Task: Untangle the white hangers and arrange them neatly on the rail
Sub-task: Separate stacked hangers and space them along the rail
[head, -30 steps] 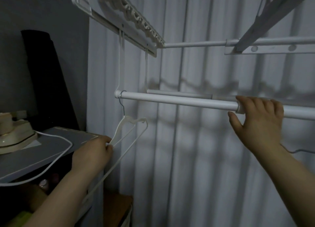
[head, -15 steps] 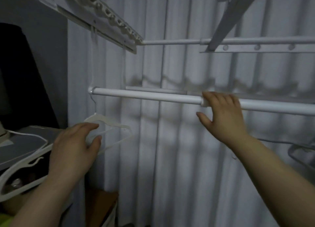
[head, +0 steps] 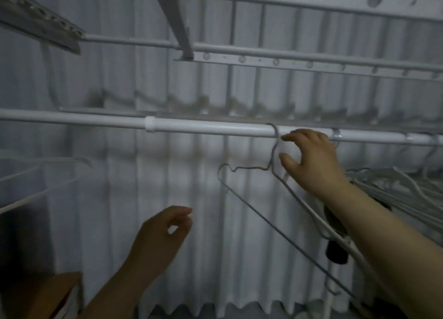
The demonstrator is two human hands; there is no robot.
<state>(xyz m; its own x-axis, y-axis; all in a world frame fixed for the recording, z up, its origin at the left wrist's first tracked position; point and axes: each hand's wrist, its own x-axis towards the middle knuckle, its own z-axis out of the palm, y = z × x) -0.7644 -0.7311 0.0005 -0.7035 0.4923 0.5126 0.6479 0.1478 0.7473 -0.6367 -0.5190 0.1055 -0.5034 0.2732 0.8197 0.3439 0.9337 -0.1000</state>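
Note:
A white rail [head: 206, 128] runs across the view. One thin white hanger [head: 254, 206] is hooked on it right of the middle and hangs tilted, its bar sloping down to the right. My right hand [head: 311, 160] is up at that hook: the index fingertip touches the hook just under the rail, and the thumb is spread below, beside the neck. A tangled bunch of white hangers [head: 398, 182] hangs further right, behind my right forearm. My left hand [head: 163, 232] is low in the middle, fingers loosely curled, holding nothing. A blurred white hanger [head: 36, 177] shows at the left edge.
A white drying rack frame [head: 263, 59] with bars and a slanted brace hangs overhead. A white pleated curtain [head: 191, 258] fills the background. A dark object [head: 335, 249] hangs below the hangers on the right. A brown box corner [head: 60, 292] sits at lower left.
The view has swung right along the rail. My left hand has let go of the hanger at the rail's left end. My right hand slid right to another hanger's hook.

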